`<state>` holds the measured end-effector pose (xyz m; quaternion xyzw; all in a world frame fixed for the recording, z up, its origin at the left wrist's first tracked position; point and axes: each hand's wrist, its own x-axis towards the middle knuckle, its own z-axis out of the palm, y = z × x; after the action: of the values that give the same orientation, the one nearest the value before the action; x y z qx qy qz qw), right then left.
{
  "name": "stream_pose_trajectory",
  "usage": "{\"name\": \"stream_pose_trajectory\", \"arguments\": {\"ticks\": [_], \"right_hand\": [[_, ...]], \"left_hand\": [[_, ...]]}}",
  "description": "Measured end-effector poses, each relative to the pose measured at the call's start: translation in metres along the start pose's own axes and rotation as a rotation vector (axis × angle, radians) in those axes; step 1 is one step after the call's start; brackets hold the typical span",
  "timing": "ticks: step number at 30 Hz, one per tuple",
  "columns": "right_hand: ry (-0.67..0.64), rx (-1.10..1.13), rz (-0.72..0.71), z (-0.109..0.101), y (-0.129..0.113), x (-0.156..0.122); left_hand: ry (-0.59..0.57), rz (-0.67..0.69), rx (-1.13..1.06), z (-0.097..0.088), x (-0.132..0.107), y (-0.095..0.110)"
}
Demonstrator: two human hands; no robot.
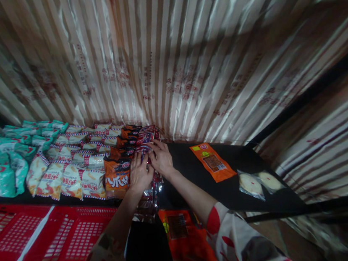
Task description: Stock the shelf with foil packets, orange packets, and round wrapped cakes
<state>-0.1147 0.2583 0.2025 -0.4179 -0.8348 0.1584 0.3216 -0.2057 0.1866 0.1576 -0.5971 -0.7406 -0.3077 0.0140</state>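
Packets point(146, 135), dark red, lie on the black shelf point(182, 161) just right of orange bags point(116, 173). My left hand point(140, 172) and right hand point(162, 159) rest on the red ones; whether either grips, I cannot tell.

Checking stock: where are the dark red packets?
Head view, centre: dark red packets lie partly under left hand and right hand, right of the orange-black bags.
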Motion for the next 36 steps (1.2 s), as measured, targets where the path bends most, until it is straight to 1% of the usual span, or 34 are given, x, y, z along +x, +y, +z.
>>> {"name": "stream_pose_trajectory", "arguments": {"ticks": [2,4,7,15,20,23,27,31,36], "right_hand": [[-0.079,-0.041,-0.074,0.003,0.002,0.003],[-0.146,-0.074,-0.069,0.005,0.005,0.006],[-0.183,-0.105,-0.039,0.008,0.008,0.008],[-0.152,-0.088,-0.062,0.009,0.005,0.007],[-0.098,-0.062,-0.081,0.01,0.006,0.005],[-0.041,-0.016,-0.042,0.007,0.007,-0.001],[0.023,0.053,0.038,0.002,0.006,-0.013],[0.067,0.092,0.067,-0.006,0.006,-0.029],[0.122,0.118,0.081,-0.023,0.013,-0.055]], "left_hand": [[-0.018,0.002,0.024,0.001,-0.001,-0.001],[-0.035,-0.001,0.032,0.002,-0.002,-0.001],[-0.038,-0.005,0.029,0.002,-0.002,-0.002],[0.045,-0.002,-0.03,0.004,-0.001,-0.004],[0.037,-0.001,-0.025,0.0,-0.001,-0.002],[0.034,0.001,-0.013,-0.004,-0.002,0.001],[0.037,0.013,-0.008,-0.012,-0.008,0.014],[0.057,0.055,-0.059,-0.017,-0.018,0.037],[0.07,0.05,-0.16,-0.009,-0.036,0.068]]}}
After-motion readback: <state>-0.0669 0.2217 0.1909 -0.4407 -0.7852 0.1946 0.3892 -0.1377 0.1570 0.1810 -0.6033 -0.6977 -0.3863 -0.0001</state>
